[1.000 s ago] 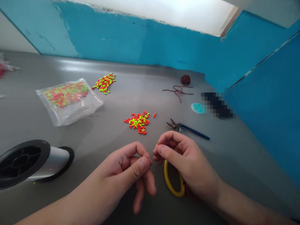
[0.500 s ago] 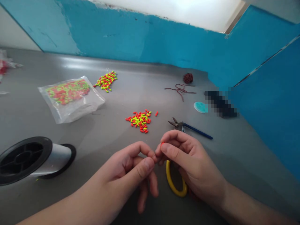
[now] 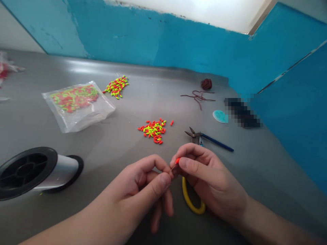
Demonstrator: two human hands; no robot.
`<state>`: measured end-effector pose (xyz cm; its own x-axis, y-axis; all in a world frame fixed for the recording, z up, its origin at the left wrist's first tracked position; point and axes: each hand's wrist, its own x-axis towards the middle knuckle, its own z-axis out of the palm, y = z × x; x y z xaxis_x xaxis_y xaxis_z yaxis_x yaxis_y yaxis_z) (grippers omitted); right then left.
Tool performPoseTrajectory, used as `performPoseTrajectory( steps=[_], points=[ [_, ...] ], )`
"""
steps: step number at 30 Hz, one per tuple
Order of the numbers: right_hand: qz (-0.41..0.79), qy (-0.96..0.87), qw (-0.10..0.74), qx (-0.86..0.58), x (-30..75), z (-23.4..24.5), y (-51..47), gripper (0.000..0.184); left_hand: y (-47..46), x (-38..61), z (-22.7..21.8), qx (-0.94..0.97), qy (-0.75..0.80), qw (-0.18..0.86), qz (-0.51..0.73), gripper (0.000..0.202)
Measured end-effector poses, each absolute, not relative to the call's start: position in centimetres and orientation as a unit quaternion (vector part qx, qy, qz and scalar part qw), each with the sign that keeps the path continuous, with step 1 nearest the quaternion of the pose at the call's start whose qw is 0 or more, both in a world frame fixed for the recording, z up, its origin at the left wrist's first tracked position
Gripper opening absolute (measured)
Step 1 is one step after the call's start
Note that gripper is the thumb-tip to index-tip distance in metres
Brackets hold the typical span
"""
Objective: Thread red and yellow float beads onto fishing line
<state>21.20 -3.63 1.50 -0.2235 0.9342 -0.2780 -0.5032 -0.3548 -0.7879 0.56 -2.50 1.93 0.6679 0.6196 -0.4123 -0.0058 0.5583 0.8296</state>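
Observation:
My right hand point(image 3: 213, 180) pinches a small orange-red bead point(image 3: 177, 160) between thumb and forefinger. A thin line point(image 3: 173, 168) runs from the bead to my left hand point(image 3: 145, 190), whose thumb and forefinger are pressed together on it. The fingertips of both hands are close together, low in the middle of the view. Beyond them lies a loose pile of red and yellow-green oval beads point(image 3: 153, 130). Under my right hand shows a yellow looped handle point(image 3: 190, 200); the rest of that tool is hidden.
Blue-handled pliers point(image 3: 214, 141) lie open-jawed behind my right hand. A large spool of clear line point(image 3: 65, 168) is at left, near a plastic bag of beads point(image 3: 84, 114). Farther back are another bead pile point(image 3: 117, 86), brown cord point(image 3: 206, 84) and a turquoise disc point(image 3: 219, 116).
More of the red bead shows at my right fingertips, and a short stretch of line is now visible between the hands. The view has shifted slightly.

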Motion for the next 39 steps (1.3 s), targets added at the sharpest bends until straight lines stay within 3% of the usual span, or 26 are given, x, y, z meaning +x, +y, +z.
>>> performPoseTrajectory(
  steps=[39],
  points=[
    [0.638, -0.415, 0.485, -0.431, 21.51, 1.71, -3.92, 0.003, -2.46, 0.46, 1.6, 0.441, 0.354, 0.803, 0.189, 0.038]
  ],
)
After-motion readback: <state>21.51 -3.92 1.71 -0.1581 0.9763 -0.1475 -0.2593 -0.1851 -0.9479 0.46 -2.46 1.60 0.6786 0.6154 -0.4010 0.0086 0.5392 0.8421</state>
